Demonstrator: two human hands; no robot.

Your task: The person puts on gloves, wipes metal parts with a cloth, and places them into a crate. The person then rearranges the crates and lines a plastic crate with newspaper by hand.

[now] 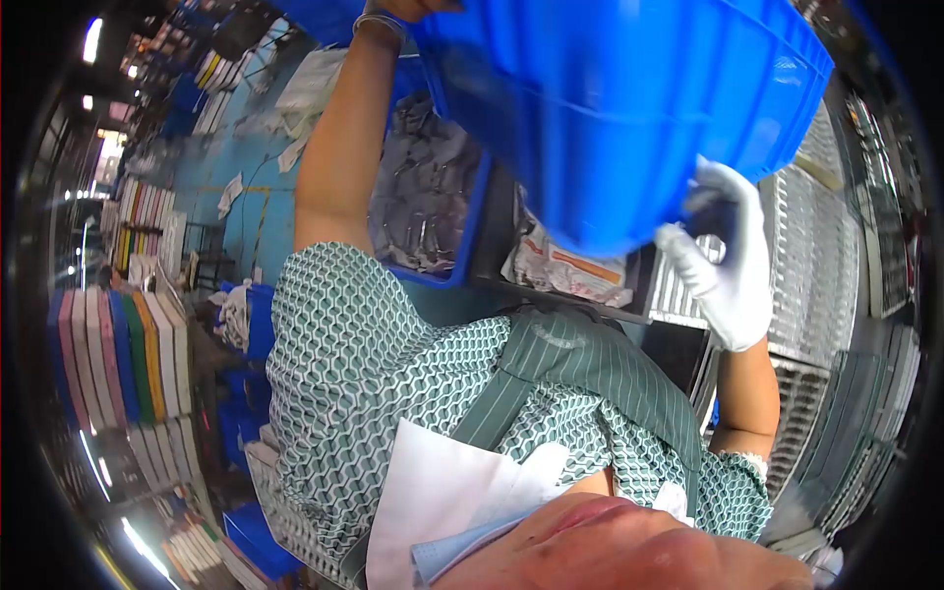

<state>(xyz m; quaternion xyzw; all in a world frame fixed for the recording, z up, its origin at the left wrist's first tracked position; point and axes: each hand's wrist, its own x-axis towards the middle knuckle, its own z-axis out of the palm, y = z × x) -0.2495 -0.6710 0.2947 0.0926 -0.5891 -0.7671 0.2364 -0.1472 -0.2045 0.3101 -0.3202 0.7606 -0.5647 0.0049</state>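
A large blue plastic bin is tilted in the air in front of me and fills the upper middle of the view. My left hand, bare, with a band at the wrist, grips the bin at the top edge of the picture; most of its fingers are cut off. A white glove covers my right hand. Its fingers and thumb curve against the bin's lower right side. Under the raised bin, a dark tray holds printed packets, partly hidden by the bin.
Another blue bin stands at left, filled with grey wrapped pieces. Racks of metal trays rise on the right. Stacks of coloured boards stand at far left, by a blue floor with scattered white scraps.
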